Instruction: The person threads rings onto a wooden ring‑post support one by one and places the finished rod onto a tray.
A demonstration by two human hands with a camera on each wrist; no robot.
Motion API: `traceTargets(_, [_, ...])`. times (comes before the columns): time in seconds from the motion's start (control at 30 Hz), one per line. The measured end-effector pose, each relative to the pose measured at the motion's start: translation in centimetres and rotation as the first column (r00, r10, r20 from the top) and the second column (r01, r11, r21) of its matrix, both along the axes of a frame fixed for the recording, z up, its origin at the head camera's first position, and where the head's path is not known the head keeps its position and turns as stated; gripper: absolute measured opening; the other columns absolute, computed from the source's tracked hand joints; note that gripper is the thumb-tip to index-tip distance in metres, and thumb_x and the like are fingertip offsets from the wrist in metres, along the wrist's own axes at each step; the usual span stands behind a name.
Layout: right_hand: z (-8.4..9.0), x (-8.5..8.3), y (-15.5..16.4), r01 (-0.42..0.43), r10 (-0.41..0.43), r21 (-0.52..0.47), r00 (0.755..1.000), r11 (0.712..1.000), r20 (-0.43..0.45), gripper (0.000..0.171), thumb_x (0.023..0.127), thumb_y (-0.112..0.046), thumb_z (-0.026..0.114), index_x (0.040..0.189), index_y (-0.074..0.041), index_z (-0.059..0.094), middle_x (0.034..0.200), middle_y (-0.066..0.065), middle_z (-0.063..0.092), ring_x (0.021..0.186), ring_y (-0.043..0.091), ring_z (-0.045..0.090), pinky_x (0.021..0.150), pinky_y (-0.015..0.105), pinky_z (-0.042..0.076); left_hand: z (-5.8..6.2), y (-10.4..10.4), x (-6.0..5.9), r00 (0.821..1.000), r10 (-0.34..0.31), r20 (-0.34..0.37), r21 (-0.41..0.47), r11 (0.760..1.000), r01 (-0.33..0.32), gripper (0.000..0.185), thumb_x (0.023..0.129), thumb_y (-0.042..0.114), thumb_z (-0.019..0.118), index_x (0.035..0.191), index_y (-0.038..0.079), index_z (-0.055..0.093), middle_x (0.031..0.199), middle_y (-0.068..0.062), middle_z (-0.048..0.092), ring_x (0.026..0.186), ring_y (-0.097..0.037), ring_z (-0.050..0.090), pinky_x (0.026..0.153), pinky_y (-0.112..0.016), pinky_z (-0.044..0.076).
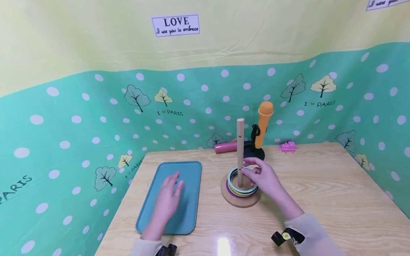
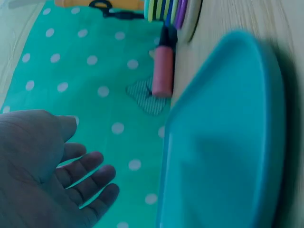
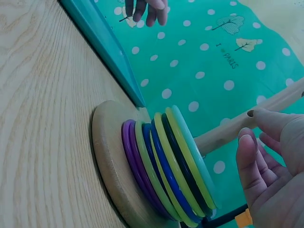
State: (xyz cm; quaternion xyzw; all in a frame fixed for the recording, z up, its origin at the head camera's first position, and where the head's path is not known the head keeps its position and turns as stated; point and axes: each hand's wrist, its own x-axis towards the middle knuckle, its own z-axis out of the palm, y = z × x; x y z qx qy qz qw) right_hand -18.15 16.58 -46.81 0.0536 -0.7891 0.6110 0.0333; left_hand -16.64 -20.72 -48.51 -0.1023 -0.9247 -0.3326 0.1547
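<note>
A round wooden stand [image 1: 240, 203] carries an upright wooden peg [image 1: 240, 149]. Several coloured rings [image 3: 164, 166] are stacked round the peg on the base: purple lowest, then green, blue, yellow and black ones, with a light blue ring on top. Just above the stack, my right hand [image 1: 265, 178] is beside the peg, thumb and fingers loosely bent and apart, holding nothing. My left hand [image 1: 166, 199] hovers over the blue tray [image 1: 187, 209], its fingers spread and relaxed with nothing in them.
Behind the stand, an orange toy microphone [image 1: 263, 122] rises from a black holder [image 1: 254, 153]. Next to it lies a pink cylinder [image 1: 225, 147]; a small pink toy [image 1: 288, 147] is farther right. A dotted green curtain [image 1: 192, 92] backs the wooden table [image 1: 333, 185].
</note>
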Motion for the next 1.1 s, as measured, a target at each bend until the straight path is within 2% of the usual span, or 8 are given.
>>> traceTargets(0.17, [-0.2, -0.2, -0.3, -0.01, 0.01, 0.009, 1.0, 1.0, 0.007, 0.044, 0.105, -0.022, 0.081, 0.144, -0.009, 0.066, 0.083, 0.013, 0.068, 0.068, 0.022, 0.063, 0.061, 0.031, 0.06, 0.0, -2.7, 0.6, 0.998, 0.065, 0.019, -0.038, 0.997, -0.064, 0.05, 0.117, 0.024, 0.059, 0.16, 0.0, 0.055, 0.143, -0.019, 0.065, 0.129, -0.04, 0.065, 0.107, -0.062, 0.057])
traceTargets(0.3, [-0.4, -0.4, -0.6, -0.015, 0.015, 0.011, 1.0, 1.0, 0.01, 0.039, 0.105, -0.021, 0.08, 0.14, -0.01, 0.068, 0.076, 0.012, 0.066, 0.066, 0.022, 0.062, 0.059, 0.03, 0.059, -0.1, -5.0, 0.9, 0.992, 0.113, 0.047, -0.062, 0.992, -0.11, 0.049, 0.117, 0.023, 0.059, 0.159, -0.002, 0.054, 0.138, -0.02, 0.066, 0.124, -0.039, 0.068, 0.102, -0.062, 0.059])
traceTargets(0.5, [-0.6, -0.8, -1.2, -0.023, 0.022, 0.013, 0.999, 1.0, 0.024, 0.035, 0.105, -0.017, 0.079, 0.136, -0.004, 0.068, 0.077, 0.017, 0.068, 0.066, 0.023, 0.064, 0.059, 0.032, 0.061, -0.6, -8.5, 0.8, 0.984, 0.151, 0.095, -0.039, 0.988, -0.148, 0.048, 0.118, 0.022, 0.055, 0.158, -0.006, 0.054, 0.135, -0.025, 0.066, 0.123, -0.042, 0.066, 0.103, -0.062, 0.058])
traceTargets(0.67, [-0.4, -0.7, -1.5, -0.007, 0.006, 0.027, 1.0, 1.0, 0.027, 0.03, 0.105, -0.014, 0.079, 0.132, -0.004, 0.07, 0.081, 0.023, 0.07, 0.068, 0.024, 0.067, 0.061, 0.033, 0.062, -1.6, -11.1, 0.5, 0.977, 0.191, 0.098, -0.074, 0.98, -0.184, 0.048, 0.118, 0.02, 0.055, 0.156, -0.008, 0.055, 0.13, -0.027, 0.067, 0.118, -0.044, 0.067, 0.099, -0.062, 0.059])
traceTargets(0.77, [-0.3, -0.6, -1.6, -0.005, 0.004, 0.033, 1.0, 0.999, 0.026, 0.029, 0.105, -0.014, 0.079, 0.131, -0.004, 0.07, 0.083, 0.023, 0.072, 0.069, 0.024, 0.068, 0.064, 0.037, 0.064, -2.3, -12.4, 0.5, 0.971, 0.21, 0.112, -0.092, 0.975, -0.2, 0.047, 0.117, 0.019, 0.057, 0.154, -0.01, 0.056, 0.125, -0.028, 0.068, 0.114, -0.045, 0.069, 0.096, -0.064, 0.059])
traceTargets(1.0, [-0.1, -0.7, -1.7, -0.004, 0.005, 0.069, 1.0, 0.998, -0.008, 0.028, 0.106, -0.015, 0.078, 0.13, -0.002, 0.071, 0.092, 0.017, 0.078, 0.075, 0.026, 0.075, 0.073, 0.044, 0.069, -3.7, -14.4, 0.7, 0.961, 0.207, 0.185, -0.14, 0.973, -0.183, 0.045, 0.115, 0.015, 0.06, 0.149, -0.014, 0.058, 0.12, -0.028, 0.069, 0.111, -0.043, 0.069, 0.096, -0.062, 0.059])
traceTargets(1.1, [0.0, -0.6, -1.7, 0.003, -0.002, 0.075, 1.0, 0.997, -0.015, 0.026, 0.106, -0.014, 0.077, 0.129, -0.002, 0.072, 0.092, 0.017, 0.077, 0.078, 0.027, 0.075, 0.074, 0.046, 0.069, -4.0, -14.7, 0.6, 0.964, 0.186, 0.189, -0.161, 0.974, -0.157, 0.043, 0.113, 0.013, 0.063, 0.147, -0.014, 0.061, 0.113, -0.022, 0.07, 0.102, -0.037, 0.068, 0.089, -0.056, 0.06])
